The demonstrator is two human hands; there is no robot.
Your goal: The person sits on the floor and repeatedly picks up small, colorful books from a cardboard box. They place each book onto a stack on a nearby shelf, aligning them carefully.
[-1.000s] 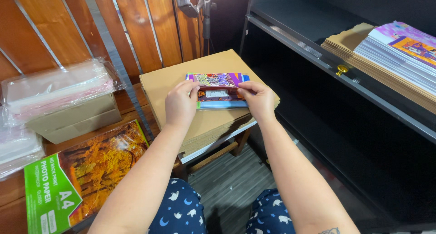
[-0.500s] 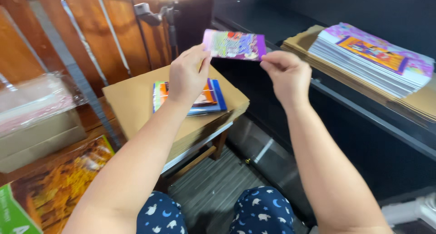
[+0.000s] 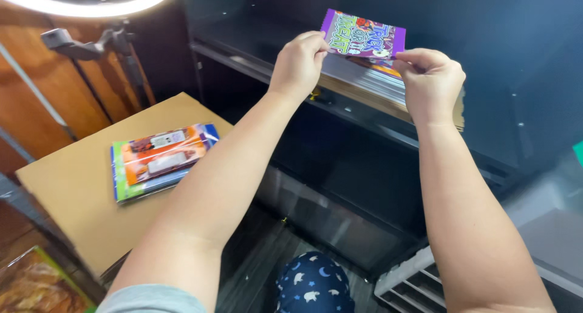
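Observation:
I hold a flat purple printed packet (image 3: 363, 40) up in the air with both hands. My left hand (image 3: 299, 63) pinches its left edge and my right hand (image 3: 430, 81) pinches its right edge. The packet hovers just above a stack of similar printed sheets (image 3: 370, 81) that lies on a black shelf (image 3: 243, 43) in front of me. Another small pile of colourful packets (image 3: 159, 160), orange and green on top, rests on a brown cardboard surface (image 3: 79, 197) to my lower left.
A ring light (image 3: 91, 6) on a stand (image 3: 112, 43) glows at the top left before a wooden slatted wall (image 3: 36, 100). A grey slotted crate (image 3: 413, 282) sits at the lower right. A printed pack (image 3: 30, 289) lies at the bottom left corner.
Both hands lifted the purple packet off the pile on the cardboard and carried it up and to the right, over the stack on the shelf. My view swung right with it.

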